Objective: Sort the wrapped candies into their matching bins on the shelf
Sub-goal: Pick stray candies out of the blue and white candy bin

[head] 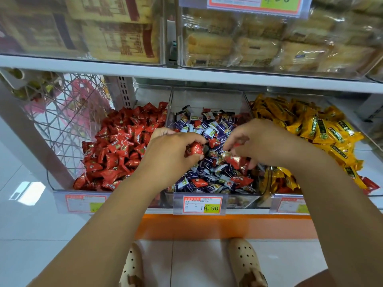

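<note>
left hand [172, 150] grips red candies [193, 149] | right hand [263, 141] pinches red candy [237, 160] (over middle bin [207, 98])

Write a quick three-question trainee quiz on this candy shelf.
1. True or false: the left hand grips red foil-wrapped candies.
2. The right hand picks from which clear plastic bin? A: left bin; B: middle bin; C: right bin.
3. Fill in: the printed price tag on the middle bin's front reads ___.
Key: 1 true; 2 B; 3 19.90.
</note>
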A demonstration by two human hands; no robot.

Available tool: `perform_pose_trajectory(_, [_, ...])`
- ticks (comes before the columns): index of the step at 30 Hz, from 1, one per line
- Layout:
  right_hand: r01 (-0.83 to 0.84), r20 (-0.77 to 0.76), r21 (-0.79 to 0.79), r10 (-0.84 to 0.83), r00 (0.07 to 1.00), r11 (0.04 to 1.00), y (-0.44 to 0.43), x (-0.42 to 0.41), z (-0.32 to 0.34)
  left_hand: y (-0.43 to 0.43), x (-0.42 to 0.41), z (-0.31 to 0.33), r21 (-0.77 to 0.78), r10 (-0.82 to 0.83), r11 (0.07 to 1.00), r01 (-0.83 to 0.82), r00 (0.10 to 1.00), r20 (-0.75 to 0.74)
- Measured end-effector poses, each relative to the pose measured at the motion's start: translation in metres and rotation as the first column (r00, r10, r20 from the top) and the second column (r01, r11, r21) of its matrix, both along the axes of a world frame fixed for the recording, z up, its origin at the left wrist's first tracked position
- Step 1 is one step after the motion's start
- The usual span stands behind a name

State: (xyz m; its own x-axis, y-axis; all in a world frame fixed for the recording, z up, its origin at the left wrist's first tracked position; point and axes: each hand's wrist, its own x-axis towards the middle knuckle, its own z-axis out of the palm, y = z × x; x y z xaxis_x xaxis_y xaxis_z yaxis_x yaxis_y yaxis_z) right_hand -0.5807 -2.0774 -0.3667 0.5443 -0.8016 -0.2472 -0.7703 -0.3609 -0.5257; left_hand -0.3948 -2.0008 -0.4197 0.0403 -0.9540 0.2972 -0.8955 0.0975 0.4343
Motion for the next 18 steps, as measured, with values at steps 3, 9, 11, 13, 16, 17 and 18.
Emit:
perform_pose_trajectory(3, [-0.059,-0.307,0.009,0.059,0.950,0.998,0.000,0.000,-0.003,0.002,0.002,0.001,0.056,-0.036,0.998,0.035,0.999,0.028])
perform_pose_trajectory(9, [-0.213,-0.559,0.084,0.223,0.798,0.974,0.005,0.010,-0.021,0.007,0.006,0.005,0.121,-0.094,0.988,0.094,0.996,-0.003])
perform_pose_trajectory(11, [-0.268,-0.581,0.077,0.261,0.771,0.960,0.008,0.012,-0.026,0.007,0.007,0.005,0.124,-0.090,0.988,0.094,0.995,-0.031])
perform_pose_trajectory(13, [-0.298,-0.602,0.076,0.282,0.747,0.951,0.011,0.014,-0.032,0.006,0.008,0.004,0.128,-0.093,0.987,0.097,0.995,-0.036])
perform_pose_trajectory(16, [-0.285,-0.508,0.075,0.282,0.814,0.956,0.009,0.012,-0.036,0.005,0.011,0.002,0.135,-0.084,0.987,0.091,0.995,-0.055])
perform_pose_trajectory(17, [-0.268,-0.435,0.077,0.274,0.858,0.960,0.008,0.010,-0.034,0.005,0.012,0.001,0.138,-0.081,0.986,0.091,0.994,-0.074])
perform_pose_trajectory(18, [-0.237,-0.339,0.084,0.251,0.906,0.968,0.009,0.008,-0.031,0.005,0.012,0.001,0.133,-0.086,0.986,0.098,0.992,-0.093])
